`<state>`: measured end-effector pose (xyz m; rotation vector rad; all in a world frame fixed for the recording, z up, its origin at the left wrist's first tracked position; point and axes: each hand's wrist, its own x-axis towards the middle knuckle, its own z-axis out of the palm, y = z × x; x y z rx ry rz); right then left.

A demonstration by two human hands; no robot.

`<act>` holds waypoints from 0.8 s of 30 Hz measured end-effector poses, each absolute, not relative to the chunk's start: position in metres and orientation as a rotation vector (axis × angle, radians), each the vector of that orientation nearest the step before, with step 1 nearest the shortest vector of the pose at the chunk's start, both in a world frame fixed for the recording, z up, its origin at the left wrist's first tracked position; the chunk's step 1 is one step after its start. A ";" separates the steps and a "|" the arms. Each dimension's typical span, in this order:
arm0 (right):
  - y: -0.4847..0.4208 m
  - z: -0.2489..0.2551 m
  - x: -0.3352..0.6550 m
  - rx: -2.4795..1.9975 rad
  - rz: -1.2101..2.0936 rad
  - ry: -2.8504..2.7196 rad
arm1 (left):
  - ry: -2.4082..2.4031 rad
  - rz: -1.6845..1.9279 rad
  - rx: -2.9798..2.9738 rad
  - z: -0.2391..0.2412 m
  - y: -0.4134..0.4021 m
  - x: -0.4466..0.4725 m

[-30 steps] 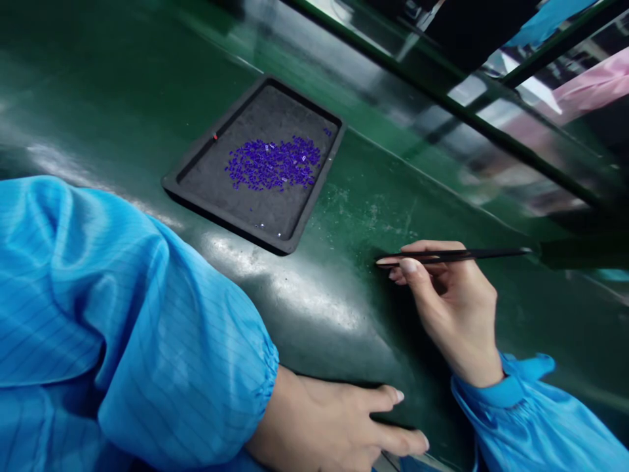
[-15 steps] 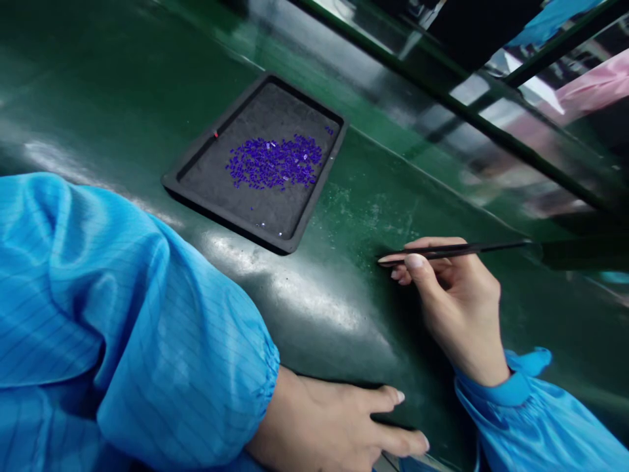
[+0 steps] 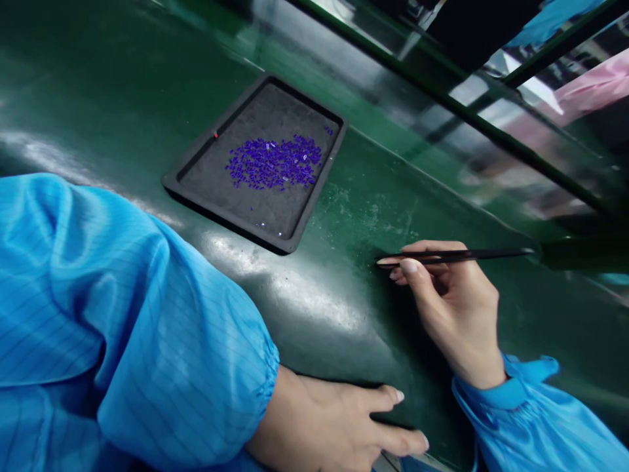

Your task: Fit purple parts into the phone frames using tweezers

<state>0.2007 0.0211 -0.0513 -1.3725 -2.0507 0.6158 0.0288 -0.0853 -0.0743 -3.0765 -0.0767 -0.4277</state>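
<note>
My right hand (image 3: 455,305) pinches a pair of black tweezers (image 3: 472,254) between thumb and fingers, just over the green tabletop. The tweezers' tips point left, close to the bench surface; nothing can be made out between them. My left hand (image 3: 327,419) lies flat near the front edge of the table, fingers apart, holding nothing. Beyond both hands sits a shallow black tray (image 3: 230,223). Scattered in it is a patch of tiny purple-blue pieces (image 3: 275,160), with a few small shiny bits near its front corner and a red speck on its left rim.
The green tabletop (image 3: 339,242) has whitish scuffs and specks right of the tray. A dark rail (image 3: 442,101) crosses behind it at the upper right. Past the rail, blurred, are a pink sleeve (image 3: 597,82) and some blue cloth (image 3: 555,23).
My right hand has shifted slightly down and left, and the tweezers tilt a little differently, with their rear end lower. The left hand and the tray stay put.
</note>
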 end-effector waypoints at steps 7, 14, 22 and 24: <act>0.024 -0.049 0.196 -1.348 0.710 -1.954 | -0.014 -0.352 -3.103 -0.073 -0.084 0.030; 0.024 -0.050 0.193 -1.348 0.776 -1.885 | -0.084 -0.378 -3.027 -0.071 -0.085 0.030; 0.025 -0.048 0.195 -1.361 0.741 -1.960 | -0.017 -0.350 -3.139 -0.070 -0.082 0.028; 0.025 -0.048 0.196 -1.362 0.726 -1.981 | 0.005 -0.339 -3.166 -0.071 -0.082 0.028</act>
